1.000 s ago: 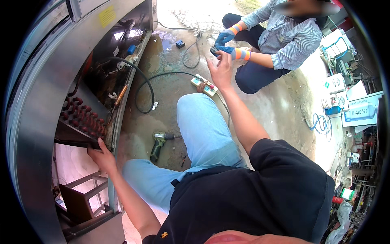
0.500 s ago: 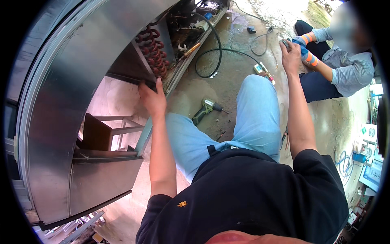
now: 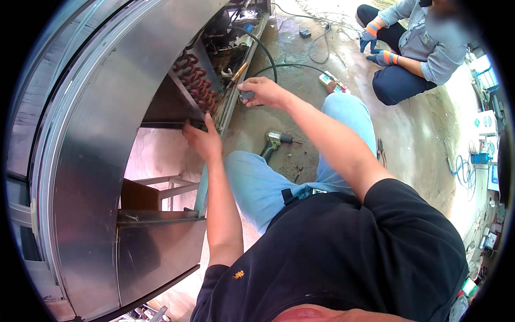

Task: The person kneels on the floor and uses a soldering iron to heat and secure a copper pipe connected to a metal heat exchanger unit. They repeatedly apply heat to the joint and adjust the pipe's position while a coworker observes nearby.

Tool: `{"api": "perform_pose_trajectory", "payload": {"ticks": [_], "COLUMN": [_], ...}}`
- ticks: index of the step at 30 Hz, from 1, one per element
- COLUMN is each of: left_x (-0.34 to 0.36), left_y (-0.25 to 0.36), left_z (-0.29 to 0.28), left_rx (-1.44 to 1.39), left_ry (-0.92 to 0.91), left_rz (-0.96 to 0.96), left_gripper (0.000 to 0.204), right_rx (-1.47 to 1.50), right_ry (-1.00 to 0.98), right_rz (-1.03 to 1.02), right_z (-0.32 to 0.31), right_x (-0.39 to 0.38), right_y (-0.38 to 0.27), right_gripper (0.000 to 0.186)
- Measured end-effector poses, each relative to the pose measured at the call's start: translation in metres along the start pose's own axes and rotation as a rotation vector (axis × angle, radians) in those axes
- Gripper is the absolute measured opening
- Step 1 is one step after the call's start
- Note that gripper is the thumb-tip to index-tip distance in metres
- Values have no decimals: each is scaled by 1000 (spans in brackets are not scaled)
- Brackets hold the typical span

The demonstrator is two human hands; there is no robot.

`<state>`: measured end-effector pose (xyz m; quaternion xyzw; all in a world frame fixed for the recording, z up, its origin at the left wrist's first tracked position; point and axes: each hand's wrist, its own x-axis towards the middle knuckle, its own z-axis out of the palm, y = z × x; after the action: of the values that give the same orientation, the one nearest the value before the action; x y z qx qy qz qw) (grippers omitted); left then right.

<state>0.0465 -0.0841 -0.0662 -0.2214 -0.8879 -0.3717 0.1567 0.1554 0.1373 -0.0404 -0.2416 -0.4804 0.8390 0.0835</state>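
Away from the gloves (image 3: 382,57) of the co-worker (image 3: 429,51) and across to the left comes the right hand (image 3: 265,92), now just beside the rail (image 3: 229,107). Its fingers are pinched around a small dark piece (image 3: 247,95), whose long axis is too small to tell. Nearer the body, the left hand (image 3: 206,142) is at the lower end of the red coil (image 3: 196,83), thumb raised, fingers curled under; their tips are hidden, so whether they grip cannot be told. From the dark piece, the coil lies leftward across the rail, its length slanting from upper left to lower right; the left hand is nearer to it. Beside the rail, a copper tube (image 3: 239,72) points up and to the right. On the stained floor (image 3: 244,126) lies a drill (image 3: 273,140); beyond it are a power strip (image 3: 325,80) and a black hose (image 3: 268,53). Farther off, the co-worker crouches, and blue tubing (image 3: 465,174) lies looped at the right.
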Motion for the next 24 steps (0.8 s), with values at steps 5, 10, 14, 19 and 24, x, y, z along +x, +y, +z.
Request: {"api": "perform_pose_trajectory", "payload": {"ticks": [5, 10, 14, 19, 24], "left_x": [1, 4, 6, 81, 131], "left_y": [3, 2, 5, 58, 107], "left_z": [-3, 1, -1, -33, -53], "left_rx": [43, 0, -86, -179, -437], "left_ry": [-33, -1, 109, 360, 297], "left_rz": [-28, 4, 10, 376, 478], "left_gripper": [75, 77, 78, 80, 46], "right_rx": [-250, -1156, -1529, -1677, -1697], "right_ry": [142, 211, -69, -313, -399], "right_rz": [101, -597, -621, -394, -235], "right_z": [8, 26, 35, 36, 38], "right_x": [9, 32, 50, 84, 99], "right_y": [15, 18, 4, -10, -25], "right_gripper": [28, 33, 44, 56, 71]}}
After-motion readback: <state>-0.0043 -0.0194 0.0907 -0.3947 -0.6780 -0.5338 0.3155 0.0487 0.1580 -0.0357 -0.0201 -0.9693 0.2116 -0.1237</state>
